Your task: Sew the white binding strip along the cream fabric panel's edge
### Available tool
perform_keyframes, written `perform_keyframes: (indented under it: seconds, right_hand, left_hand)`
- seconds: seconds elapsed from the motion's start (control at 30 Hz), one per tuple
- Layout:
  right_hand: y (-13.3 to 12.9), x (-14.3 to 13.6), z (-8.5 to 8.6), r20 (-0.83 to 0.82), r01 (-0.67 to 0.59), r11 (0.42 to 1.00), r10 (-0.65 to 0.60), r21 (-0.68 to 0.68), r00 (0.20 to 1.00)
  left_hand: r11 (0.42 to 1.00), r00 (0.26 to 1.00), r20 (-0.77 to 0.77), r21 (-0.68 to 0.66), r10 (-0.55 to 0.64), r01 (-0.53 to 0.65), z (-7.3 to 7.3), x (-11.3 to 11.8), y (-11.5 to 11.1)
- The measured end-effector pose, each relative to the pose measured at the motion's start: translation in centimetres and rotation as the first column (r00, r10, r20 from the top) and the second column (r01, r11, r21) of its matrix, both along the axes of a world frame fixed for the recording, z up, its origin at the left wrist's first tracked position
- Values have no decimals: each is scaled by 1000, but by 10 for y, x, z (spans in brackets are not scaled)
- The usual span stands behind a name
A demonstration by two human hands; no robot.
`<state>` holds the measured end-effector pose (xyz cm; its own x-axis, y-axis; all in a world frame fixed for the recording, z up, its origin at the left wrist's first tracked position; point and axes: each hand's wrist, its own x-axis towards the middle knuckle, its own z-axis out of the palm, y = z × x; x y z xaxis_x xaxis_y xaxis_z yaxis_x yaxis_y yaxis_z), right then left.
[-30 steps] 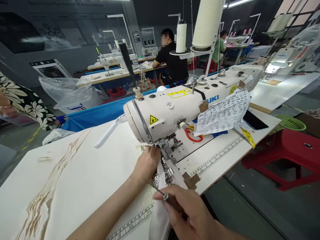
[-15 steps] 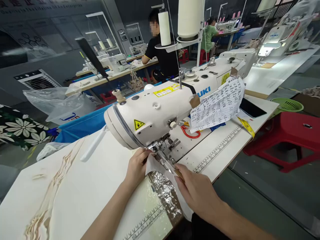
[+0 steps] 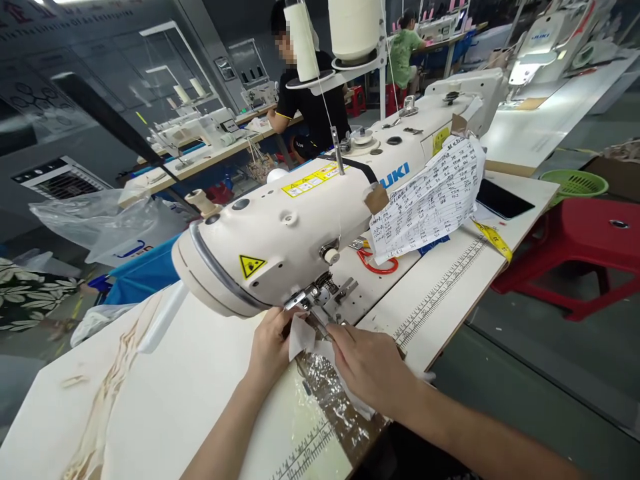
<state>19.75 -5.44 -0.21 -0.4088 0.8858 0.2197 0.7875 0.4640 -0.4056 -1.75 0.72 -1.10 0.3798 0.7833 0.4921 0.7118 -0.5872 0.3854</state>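
Note:
A white sewing machine [image 3: 280,233] spans the middle of the view, its needle area low at the front. Just below the machine head, my left hand [image 3: 270,343] pinches the edge of a thin white fabric [image 3: 301,339]. My right hand [image 3: 365,363] is closed to the right of the needle area, its fingers around a slim metal tool [image 3: 320,313] that points toward the presser foot. The fabric passes under my right hand and hangs toward the front edge. The tool's handle is mostly hidden in my palm.
Handwritten paper [image 3: 430,203] hangs on the machine. Red-handled scissors [image 3: 377,263], a phone [image 3: 505,199] and yellow tape measure [image 3: 493,241] lie behind. Crumpled beige strips [image 3: 107,390] lie left. A red stool [image 3: 575,253] stands right; two people sit farther back.
The view has shifted, with the machine now larger and farther left. My right hand has moved left, closer to my left hand, and covers more of the tool and fabric.

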Motion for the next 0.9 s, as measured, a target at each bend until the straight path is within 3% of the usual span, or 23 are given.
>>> perform_keyframes:
  seconds: [0.53,0.7,0.9]
  right_hand:
    - [2,1,3,35,-26,999,27,-32,999]
    - [2,-2,4,55,-10,999,12,-39,998]
    - [-2,-1,1,74,9,1000,-9,-9,997]
  left_hand:
    - [997,997,-17,-27,73,-74,-4,1,1]
    - [998,998,-61,64,19,-15,-3,-1,0]
    - [975,971,-201,153,-129,161,6,3,-2]
